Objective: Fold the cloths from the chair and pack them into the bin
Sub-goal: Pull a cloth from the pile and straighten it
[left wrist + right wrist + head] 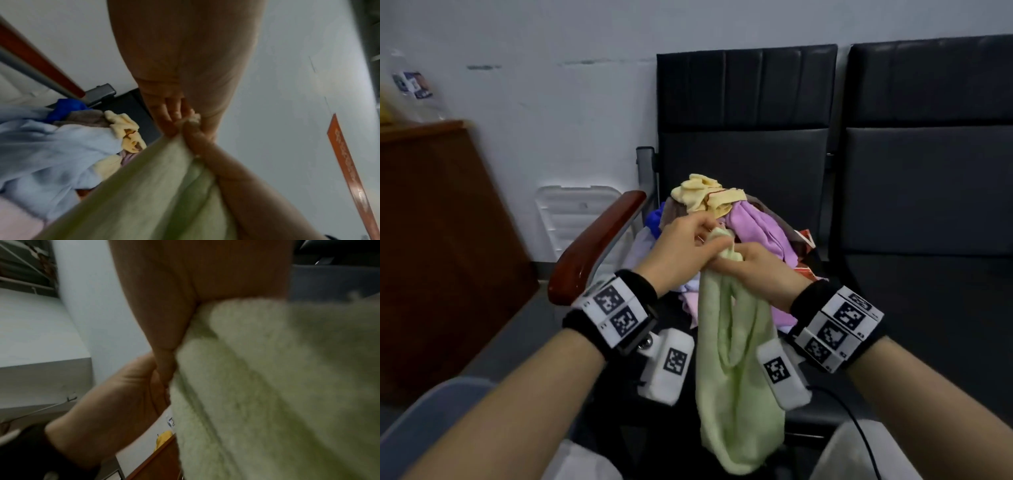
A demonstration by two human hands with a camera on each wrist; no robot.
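Both hands meet above the pile of cloths (739,222) on the black chair (746,113). The left hand (681,246) and the right hand (760,267) touch each other and hold the top of a light green cloth (736,370). The fingers (164,113) of the left hand are curled and pinch the bunched upper edge of this cloth; the right hand's fingers are also closed around it, just beside the left ones. The green cloth hangs down between the two wrists, in front of the chair seat. In the pile lie a yellow cloth (705,195), a pink cloth (753,226), a light blue cloth (51,146) and others. A white bin (575,219) stands on the floor left of the chair, behind its brown armrest (599,243).
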